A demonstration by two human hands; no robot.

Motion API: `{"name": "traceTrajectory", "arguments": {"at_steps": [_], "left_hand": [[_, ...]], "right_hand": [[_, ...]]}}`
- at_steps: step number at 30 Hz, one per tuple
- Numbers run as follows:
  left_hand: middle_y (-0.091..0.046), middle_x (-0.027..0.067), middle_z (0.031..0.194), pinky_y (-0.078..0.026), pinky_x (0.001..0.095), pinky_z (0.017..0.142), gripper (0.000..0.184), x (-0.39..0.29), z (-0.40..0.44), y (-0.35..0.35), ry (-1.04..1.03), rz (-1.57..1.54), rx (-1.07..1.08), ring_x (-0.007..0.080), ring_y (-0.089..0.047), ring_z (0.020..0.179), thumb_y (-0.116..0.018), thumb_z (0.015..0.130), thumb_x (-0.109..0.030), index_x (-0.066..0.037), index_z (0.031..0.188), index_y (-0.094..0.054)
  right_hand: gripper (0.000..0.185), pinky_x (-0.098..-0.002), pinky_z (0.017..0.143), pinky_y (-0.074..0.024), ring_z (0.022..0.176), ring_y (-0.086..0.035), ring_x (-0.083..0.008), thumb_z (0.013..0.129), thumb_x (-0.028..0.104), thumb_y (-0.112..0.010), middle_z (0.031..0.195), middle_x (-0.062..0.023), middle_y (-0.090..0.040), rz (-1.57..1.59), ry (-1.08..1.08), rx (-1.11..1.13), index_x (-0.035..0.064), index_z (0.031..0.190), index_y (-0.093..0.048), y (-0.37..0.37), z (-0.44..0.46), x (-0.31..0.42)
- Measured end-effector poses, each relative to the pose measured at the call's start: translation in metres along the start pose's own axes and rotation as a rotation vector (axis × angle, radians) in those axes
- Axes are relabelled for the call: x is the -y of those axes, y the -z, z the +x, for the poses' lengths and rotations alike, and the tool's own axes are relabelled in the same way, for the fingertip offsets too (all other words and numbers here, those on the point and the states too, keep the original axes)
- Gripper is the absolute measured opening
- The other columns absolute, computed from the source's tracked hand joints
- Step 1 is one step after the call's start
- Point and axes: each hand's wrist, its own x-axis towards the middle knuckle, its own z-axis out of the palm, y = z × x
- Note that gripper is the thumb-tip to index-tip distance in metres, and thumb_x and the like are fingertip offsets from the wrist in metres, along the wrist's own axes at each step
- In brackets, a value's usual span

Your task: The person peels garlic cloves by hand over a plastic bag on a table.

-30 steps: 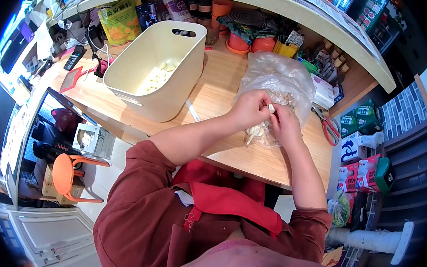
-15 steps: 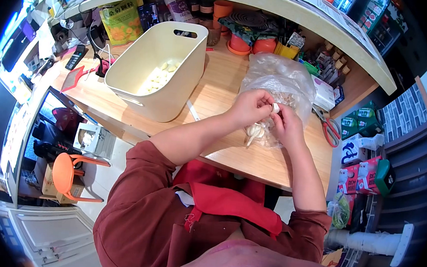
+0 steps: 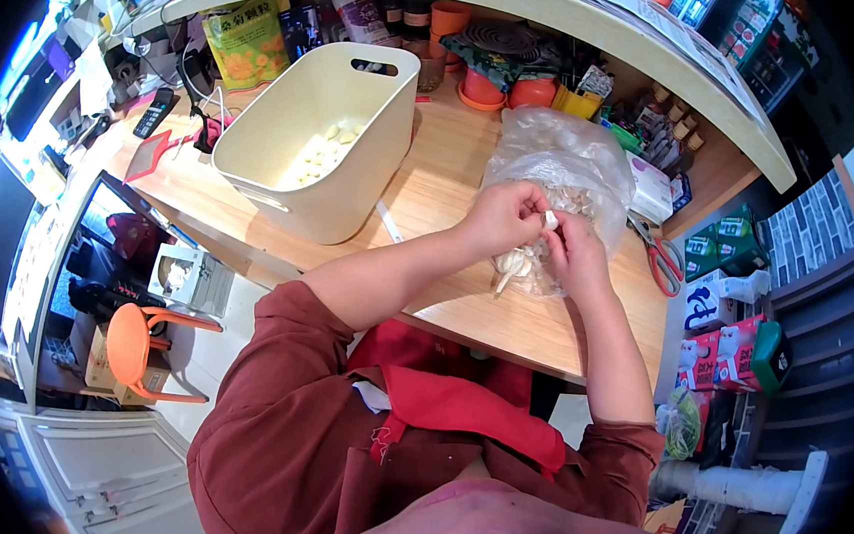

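Centrally, left hand [image 3: 503,218]: extended from the left across the near part of the wooden table [image 3: 446,158], forearm slanting up and inward, wrist bent slightly, knuckles uppermost; thumb and index finger closed in a pinch at the garlic clove, the other fingers curled.
Right hand [image 3: 578,254]: reached forward from the lower right, forearm steeply angled, palm turned inward; thumb and fingertips bent against the clove's other side, meeting the left fingertips.
Sleeves [image 3: 306,333]: brownish red, pushed up to about the elbows.
Cream bin [image 3: 353,186]: deep, open-topped, with rounded corners and a slot handle in each end wall; upright on the table to the left of the hands; peeled cloves [image 3: 320,158] scattered over its floor.
Plastic bag [image 3: 567,143]: translucent, crumpled, lying just beyond and partly beneath the hands; papery, brownish-white skins show in its mouth.
Garlic clove [image 3: 551,220]: small, whitish, held between the two sets of fingertips above the bag; how much skin it bears is too small to tell.
Loose garlic [image 3: 513,264]: pale pieces, one with a stalk-like end pointing toward the person, at the near edge of the bag below the left hand.
Scissors [image 3: 664,261]: red-handled, on the table to the right of the bag.
Narrow white strip [image 3: 387,221]: flat on the table, just beside the bin.
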Motion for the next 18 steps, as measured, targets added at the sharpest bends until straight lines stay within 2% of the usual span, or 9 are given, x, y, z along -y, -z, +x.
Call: {"name": "traceTrajectory", "arguments": {"at_steps": [2,6,9,18], "left_hand": [[-0.057,0.0024,0.07,-0.045,0.0194,0.051,0.009,0.0021,0.0005,0.0019,0.012,0.019,0.025,0.0057,-0.054,0.057,-0.054,0.081,-0.001,0.0,0.09,-0.053],[-0.06,0.0045,0.071,-0.045,0.0215,0.049,0.01,-0.0025,0.0003,0.0026,0.039,-0.14,0.04,0.0075,-0.056,0.056,-0.059,0.08,-0.005,0.001,0.087,-0.055],[-0.06,0.0042,0.071,-0.045,0.0211,0.049,0.01,-0.0039,0.0001,0.0016,0.042,-0.164,0.042,0.0075,-0.056,0.057,-0.059,0.081,-0.005,0.001,0.087,-0.055],[-0.06,0.0041,0.069,-0.045,0.0211,0.049,0.008,0.0001,0.0023,0.0008,0.036,-0.173,0.031,0.0074,-0.056,0.056,-0.058,0.079,-0.002,0.002,0.086,-0.055]], "right_hand": [[0.023,-0.0332,0.066,-0.0469,0.076,-0.059,-0.028,0.079,0.009,-0.062,0.086,-0.0137,-0.06,0.002,-0.009,-0.011,0.004,0.101,-0.056,-0.0008,-0.0004,0.0019],[0.023,-0.0321,0.066,-0.0469,0.076,-0.06,-0.0272,0.08,0.009,-0.061,0.086,-0.0136,-0.06,0.068,-0.111,-0.009,0.004,0.101,-0.055,0.0003,0.0007,0.0032],[0.025,-0.0368,0.069,-0.0477,0.082,-0.059,-0.033,0.08,0.009,-0.059,0.091,-0.0158,-0.06,0.078,-0.108,0.025,0.0056,0.104,-0.054,0.0006,-0.0002,0.0],[0.025,-0.0377,0.07,-0.0475,0.083,-0.059,-0.0332,0.079,0.008,-0.059,0.09,-0.0167,-0.06,0.037,-0.057,0.014,0.0039,0.103,-0.053,0.0016,-0.0001,0.0015]]}}
